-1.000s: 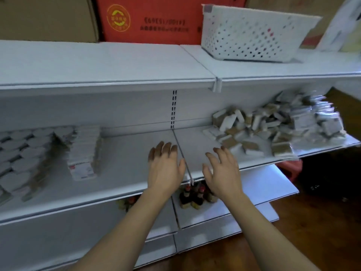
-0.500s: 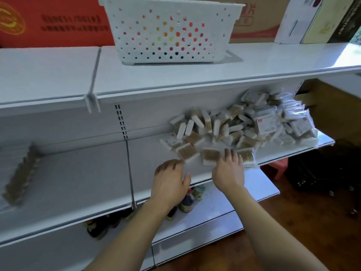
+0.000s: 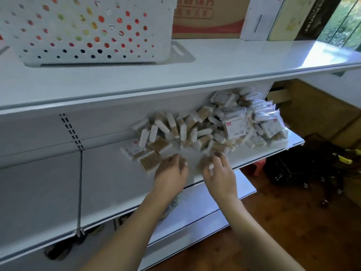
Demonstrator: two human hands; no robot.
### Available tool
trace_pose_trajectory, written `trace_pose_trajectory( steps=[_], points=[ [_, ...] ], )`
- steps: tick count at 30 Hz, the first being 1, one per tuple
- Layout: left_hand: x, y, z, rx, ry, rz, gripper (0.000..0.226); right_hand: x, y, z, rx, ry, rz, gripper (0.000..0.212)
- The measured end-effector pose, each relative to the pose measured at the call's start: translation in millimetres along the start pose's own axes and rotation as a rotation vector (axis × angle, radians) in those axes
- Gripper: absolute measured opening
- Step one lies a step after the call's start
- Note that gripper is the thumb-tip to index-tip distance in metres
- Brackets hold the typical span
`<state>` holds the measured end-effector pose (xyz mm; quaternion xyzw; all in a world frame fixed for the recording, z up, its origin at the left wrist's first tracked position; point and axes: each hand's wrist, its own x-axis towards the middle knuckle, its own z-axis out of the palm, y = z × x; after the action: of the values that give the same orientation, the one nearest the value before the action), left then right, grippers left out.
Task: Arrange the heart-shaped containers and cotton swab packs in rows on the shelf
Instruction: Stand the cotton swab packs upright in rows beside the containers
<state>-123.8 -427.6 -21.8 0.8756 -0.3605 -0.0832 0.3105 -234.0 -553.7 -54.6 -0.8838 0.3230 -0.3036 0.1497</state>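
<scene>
White metal shelving (image 3: 109, 184) fills the view, and on its middle board a loose heap of cotton swab packs (image 3: 213, 128) sprawls toward the right end, with a few stray packs (image 3: 150, 159) lying flat at the heap's near left edge. Up on the top board (image 3: 234, 61) sits a white perforated basket (image 3: 86, 30), with cardboard boxes (image 3: 209, 18) standing behind and to its right, while the lower board (image 3: 197, 206) carries some bottles, mostly hidden

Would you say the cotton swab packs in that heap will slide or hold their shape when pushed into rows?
The cotton swab packs look flat and light, so probably easy to push. Their glossy wrap suggests that they slide on the smooth shelf. The loose heap may spill.
</scene>
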Motion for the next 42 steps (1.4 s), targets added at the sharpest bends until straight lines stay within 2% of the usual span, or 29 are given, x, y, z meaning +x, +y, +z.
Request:
trace_pose_trajectory(
  steps=[3, 5, 7, 9, 10, 12, 14, 17, 19, 23, 27, 30, 32, 34, 36, 38, 42],
  points=[
    [6, 24, 9, -0.199, -0.011, -0.202, 0.041, 0, -10, 1, 0.244, 0.047, -0.039, 0.018],
    [7, 36, 14, -0.365, 0.089, -0.333, 0.042, -2, -22, -3, 0.383, 0.114, -0.074, 0.013],
    [10, 43, 15, -0.655, 0.163, -0.491, 0.044, 0, -31, -9, 0.521, 0.134, -0.029, 0.012],
    [11, 42, 16, -0.917, 0.225, -0.584, 0.05, 6, -32, -12, 0.65, 0.032, 0.021, 0.011],
    [10, 37, 17, -0.951, 0.295, -0.584, 0.048, 10, -29, -13, 0.642, -0.031, -0.017, 0.012],
    [6, 27, 9, -0.909, 0.472, -0.586, 0.042, 24, -18, -6, 0.497, -0.187, -0.119, 0.023],
    [-3, 20, -3, -0.919, 0.569, -0.628, 0.034, 41, -9, 4, 0.303, -0.358, -0.154, 0.035],
    [-14, 4, -10, -0.9, 0.566, -0.713, 0.03, 44, -3, 26, 0.08, -0.579, -0.37, 0.054],
    [-20, -2, -11, -0.859, 0.528, -0.734, 0.029, 37, -5, 42, -0.072, -0.686, -0.437, 0.063],
    [-27, -6, -11, -0.774, 0.5, -0.742, 0.026, 37, -5, 45, -0.102, -0.584, -0.481, 0.053],
    [-31, -7, -13, -0.84, 0.505, -0.76, 0.012, 37, 0, 26, 0.177, -0.447, -0.405, 0.045],
    [-30, 2, -13, -0.892, 0.478, -0.708, 0.014, 25, -11, 15, 0.322, -0.361, -0.568, 0.04],
    [-29, 8, -12, -0.942, 0.422, -0.652, 0.028, 12, -23, 13, 0.379, -0.364, -0.67, 0.039],
    [-32, 10, -13, -0.972, 0.4, -0.606, 0.032, 5, -32, 13, 0.441, -0.417, -0.685, 0.04],
    [-37, 4, -18, -0.98, 0.454, -0.596, 0.029, 6, -37, 13, 0.488, -0.473, -0.659, 0.041],
    [-43, -6, -24, -0.994, 0.498, -0.609, 0.03, 11, -41, 17, 0.474, -0.519, -0.55, 0.041],
    [-56, -32, -40, -0.926, 0.537, -0.636, 0.04, 26, -58, 45, 0.201, -0.498, -0.388, 0.046]
  ],
)
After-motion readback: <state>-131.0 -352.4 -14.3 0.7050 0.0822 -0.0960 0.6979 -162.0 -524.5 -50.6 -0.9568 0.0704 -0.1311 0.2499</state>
